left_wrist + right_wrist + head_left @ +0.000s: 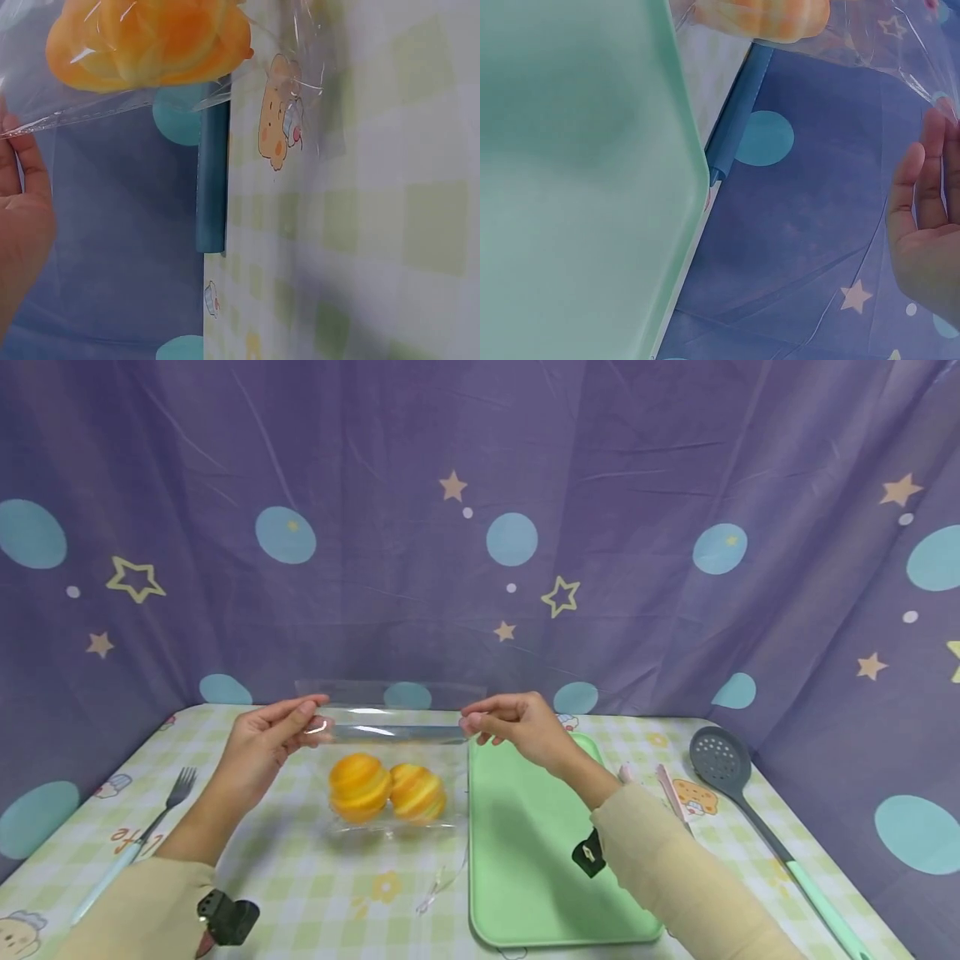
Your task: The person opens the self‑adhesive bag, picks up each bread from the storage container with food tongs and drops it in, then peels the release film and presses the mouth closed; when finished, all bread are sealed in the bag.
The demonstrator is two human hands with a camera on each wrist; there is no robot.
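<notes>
A clear plastic bag [390, 753] hangs upright between both hands above the table. Inside it sit two round, ridged orange-and-yellow pieces [360, 787], side by side near the bottom; whether they are bread or fruit I cannot tell. My left hand [258, 747] pinches the bag's upper left edge between thumb and fingers. At the upper right edge, my right hand [528, 727] pinches the plastic the same way. The wrist views catch the bag's lower part with the orange pieces [150, 45], and only part of each hand.
Right of the bag lies a green tray [555, 860], partly under my right forearm. Pink tongs [672, 793] and a slotted skimmer [757, 827] lie farther right. A fork [150, 827] is at left. Behind the bag, a blue bar-like object [214, 180] lies along the table's far edge.
</notes>
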